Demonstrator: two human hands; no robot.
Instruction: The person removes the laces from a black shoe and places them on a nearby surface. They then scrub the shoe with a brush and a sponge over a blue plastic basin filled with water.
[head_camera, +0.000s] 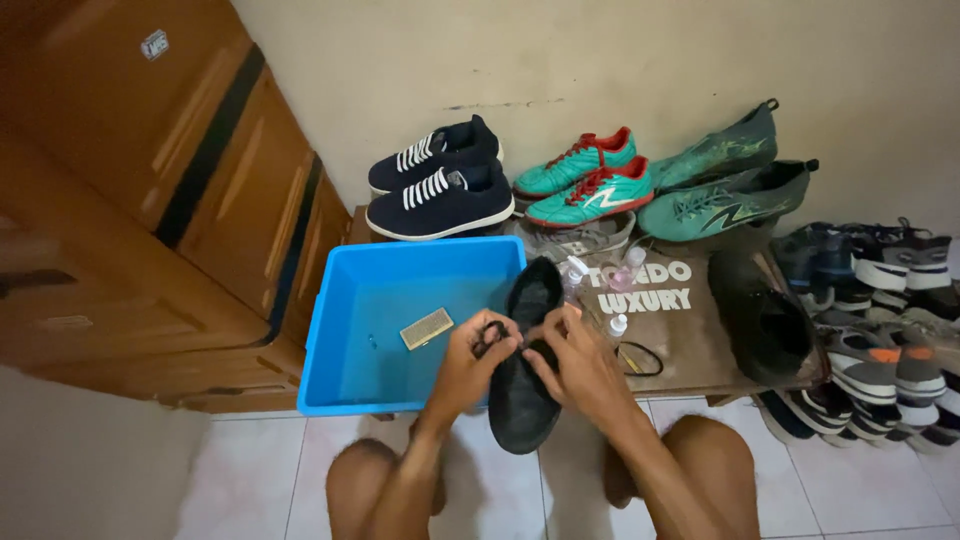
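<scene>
Black shoe (524, 375) held over the near right corner of the blue tub (345, 385), toe toward the person. Left hand (470, 365) pinches a loop of black lace (492, 335); right hand (578, 365) grips the shoe's side, fingers curled at the eyelets. Step judged: unlacing. Next move calls for drawing the lace free eyelet by eyelet. Brush (427, 328) lies in the tub; small bottles (577, 272) stand just beyond.

Dim indoor light, w/ the far wall (600, 60) brightest; your near corners darken, edges bow slightly, shadows soft, no glare.
</scene>
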